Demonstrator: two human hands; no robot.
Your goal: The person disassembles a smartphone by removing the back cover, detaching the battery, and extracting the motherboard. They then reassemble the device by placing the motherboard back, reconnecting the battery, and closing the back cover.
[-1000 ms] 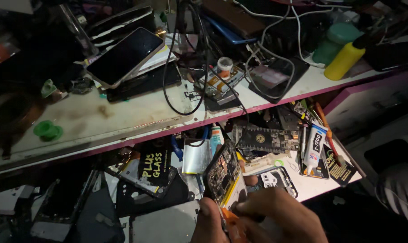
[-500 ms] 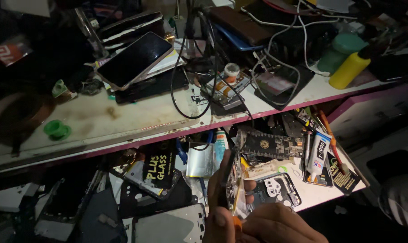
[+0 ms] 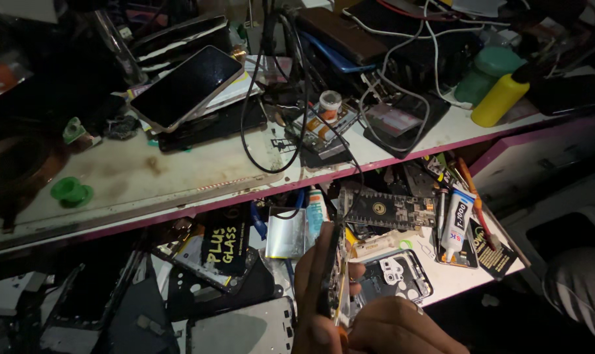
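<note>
The opened dark phone body with exposed board (image 3: 332,275) stands on edge, gripped by the left hand (image 3: 314,282); the right hand (image 3: 392,328) pinches a hardly visible tool against it. A slip could gouge the board, or drop it among the phone frames (image 3: 392,278) just beyond.

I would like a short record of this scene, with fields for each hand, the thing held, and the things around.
left hand: holds the opened dark phone body on edge, upright
right hand: low in view, touching the phone's lower end; its grip cannot be made out
upper shelf: pale shelf with pink edge bears a silver-rimmed phone with dark screen, a yellow plastic bottle and black cables
lower tray: white glue tube, green circuit board
</note>
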